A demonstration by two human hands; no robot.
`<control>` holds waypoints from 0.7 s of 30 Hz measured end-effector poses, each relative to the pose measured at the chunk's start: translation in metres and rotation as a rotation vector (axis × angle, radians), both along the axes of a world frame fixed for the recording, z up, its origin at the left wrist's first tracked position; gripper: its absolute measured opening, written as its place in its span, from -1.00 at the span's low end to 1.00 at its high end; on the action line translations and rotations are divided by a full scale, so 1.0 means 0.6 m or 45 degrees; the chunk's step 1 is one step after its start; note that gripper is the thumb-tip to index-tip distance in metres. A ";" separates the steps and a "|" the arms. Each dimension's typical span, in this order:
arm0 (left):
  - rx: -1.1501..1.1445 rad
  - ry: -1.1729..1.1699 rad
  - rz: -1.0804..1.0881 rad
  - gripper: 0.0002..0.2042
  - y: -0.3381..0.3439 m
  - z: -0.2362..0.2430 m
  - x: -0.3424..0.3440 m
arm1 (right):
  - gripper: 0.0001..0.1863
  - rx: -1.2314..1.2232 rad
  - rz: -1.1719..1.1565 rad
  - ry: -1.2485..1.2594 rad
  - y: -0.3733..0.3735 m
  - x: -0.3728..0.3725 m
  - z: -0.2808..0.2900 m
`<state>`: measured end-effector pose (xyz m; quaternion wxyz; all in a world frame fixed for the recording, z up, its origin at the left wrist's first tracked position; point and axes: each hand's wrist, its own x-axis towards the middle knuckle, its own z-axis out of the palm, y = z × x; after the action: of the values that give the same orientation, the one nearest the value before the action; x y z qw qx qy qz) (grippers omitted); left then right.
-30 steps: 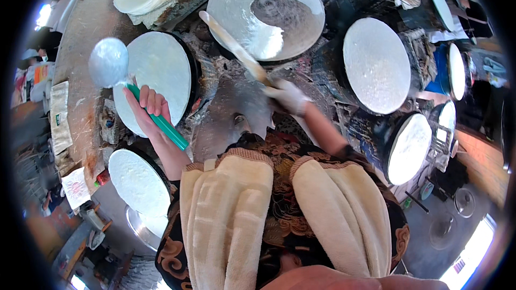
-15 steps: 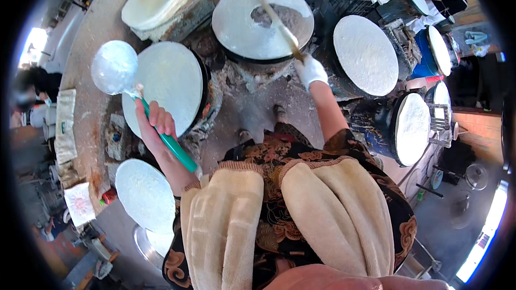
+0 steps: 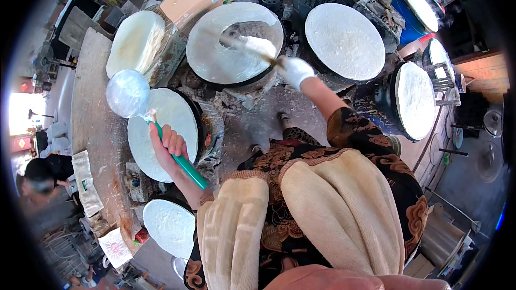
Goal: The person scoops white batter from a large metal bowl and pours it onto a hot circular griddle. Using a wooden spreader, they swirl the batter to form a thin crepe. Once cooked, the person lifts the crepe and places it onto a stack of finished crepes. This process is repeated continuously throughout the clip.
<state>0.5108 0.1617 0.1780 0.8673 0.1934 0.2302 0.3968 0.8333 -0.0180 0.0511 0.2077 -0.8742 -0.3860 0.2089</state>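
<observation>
In my left hand [image 3: 171,144], which is bare, is a ladle with a green handle [image 3: 189,172] and a large whitish round bowl [image 3: 128,94], raised over the left griddle [image 3: 161,134]. My right hand [image 3: 295,72], in a white glove, grips a wooden spreader [image 3: 263,57]; its far end is blurred by motion above the middle griddle [image 3: 201,56]. White batter coats that griddle in a broad ring around a bare grey patch [image 3: 231,33]. A thicker white pool of batter [image 3: 258,45] lies on the patch's right side.
More batter-covered griddles stand at the right [image 3: 345,43], far right [image 3: 414,102] and lower left [image 3: 171,228]. A stack of thin round flatbreads [image 3: 134,43] sits at the back left by a cardboard box [image 3: 193,0]. Beyond the curved worktop [image 3: 88,107], a person [image 3: 45,177] is at the left.
My view has shifted, so the griddles appear lower and farther left or right. The spreader has swung to a flatter angle, and a white pool of batter now shows on the bare patch.
</observation>
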 end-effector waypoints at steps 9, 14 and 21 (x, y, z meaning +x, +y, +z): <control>0.073 0.064 -0.062 -0.73 0.006 -0.003 0.036 | -0.66 -0.029 -0.166 -0.265 -0.060 0.077 -0.038; 0.009 0.057 -0.116 -0.67 0.013 -0.022 0.061 | -0.59 0.004 -0.035 -0.050 -0.074 0.030 -0.032; 0.016 0.095 -0.131 -0.67 0.016 -0.018 0.071 | -0.63 0.033 -0.265 -0.191 -0.046 0.130 -0.058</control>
<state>0.5537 0.1711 0.1675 0.8761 0.2251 0.2495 0.3457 0.9114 -0.0459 0.0161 0.2100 -0.9200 -0.3103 0.1150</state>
